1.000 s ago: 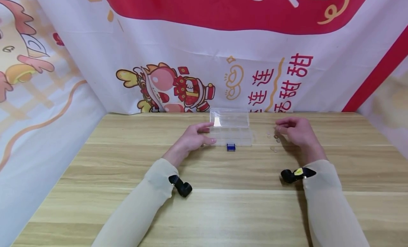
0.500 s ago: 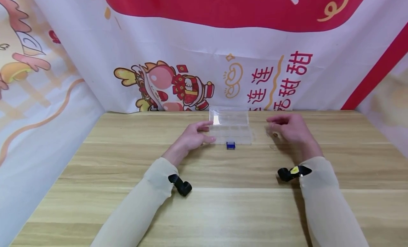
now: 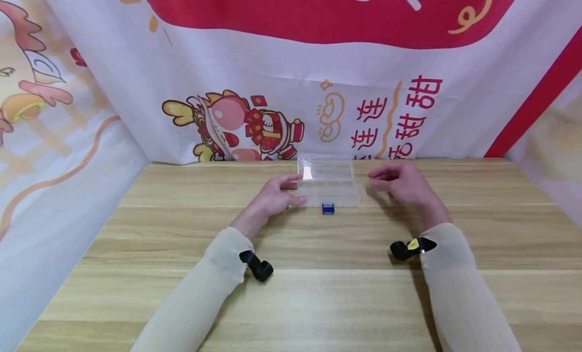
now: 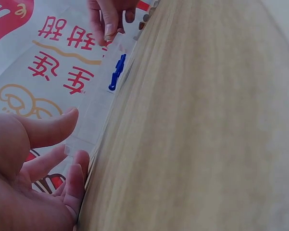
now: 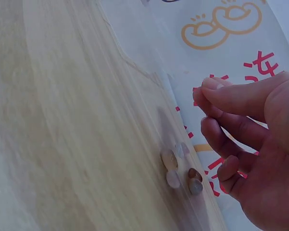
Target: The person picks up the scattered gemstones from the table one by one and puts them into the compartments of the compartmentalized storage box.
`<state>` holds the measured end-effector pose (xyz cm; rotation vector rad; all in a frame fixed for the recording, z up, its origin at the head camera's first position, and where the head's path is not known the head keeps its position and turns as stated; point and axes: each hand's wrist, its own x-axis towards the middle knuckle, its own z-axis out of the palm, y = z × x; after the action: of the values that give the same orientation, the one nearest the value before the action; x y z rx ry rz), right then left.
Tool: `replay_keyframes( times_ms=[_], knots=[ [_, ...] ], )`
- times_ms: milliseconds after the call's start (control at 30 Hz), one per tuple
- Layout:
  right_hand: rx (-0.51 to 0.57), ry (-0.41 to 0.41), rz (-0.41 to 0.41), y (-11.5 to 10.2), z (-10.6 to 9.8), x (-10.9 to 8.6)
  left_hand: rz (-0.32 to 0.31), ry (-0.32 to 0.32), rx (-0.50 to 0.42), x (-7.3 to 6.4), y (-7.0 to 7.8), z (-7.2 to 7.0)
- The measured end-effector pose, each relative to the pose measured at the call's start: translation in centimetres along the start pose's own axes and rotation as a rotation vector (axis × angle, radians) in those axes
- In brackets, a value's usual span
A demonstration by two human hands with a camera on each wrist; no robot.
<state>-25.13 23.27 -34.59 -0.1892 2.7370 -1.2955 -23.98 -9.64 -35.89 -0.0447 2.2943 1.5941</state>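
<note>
A clear plastic compartment box [image 3: 336, 193] stands near the table's back edge, its transparent lid [image 3: 329, 165] raised and a blue latch [image 3: 328, 209] at the front. My left hand [image 3: 275, 195] holds the box's left end between thumb and fingers. Just right of the box, my right hand [image 3: 402, 183] hovers over the table, thumb and forefinger pinched on something tiny; its kind I cannot tell. Below that hand, several small rounded stones [image 5: 173, 179], translucent and brown, lie on the table in the right wrist view.
The wood-grain table [image 3: 291, 291] runs to a hanging white cloth [image 3: 309, 59] printed in red with cartoons and lettering, right behind the box. More printed cloth [image 3: 50, 165] closes off the left side. A small black camera sits on each wrist.
My right hand has moved left from beside the small stones toward the box, fingertips still pinched. The left hand stays at the box's left end.
</note>
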Motion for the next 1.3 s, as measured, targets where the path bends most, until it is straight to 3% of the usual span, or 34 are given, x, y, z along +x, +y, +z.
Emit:
replay_keyframes(
  times_ms=[900, 1300],
  knots=[
    [0.050, -0.049, -0.054, -1.9, 2.0, 0.3, 0.013, -0.004, 0.001, -0.4, 0.0, -0.1],
    [0.125, -0.034, -0.021, -2.2, 2.5, 0.4, 0.004, -0.003, 0.008, -0.1, 0.1, 0.1]
  ],
)
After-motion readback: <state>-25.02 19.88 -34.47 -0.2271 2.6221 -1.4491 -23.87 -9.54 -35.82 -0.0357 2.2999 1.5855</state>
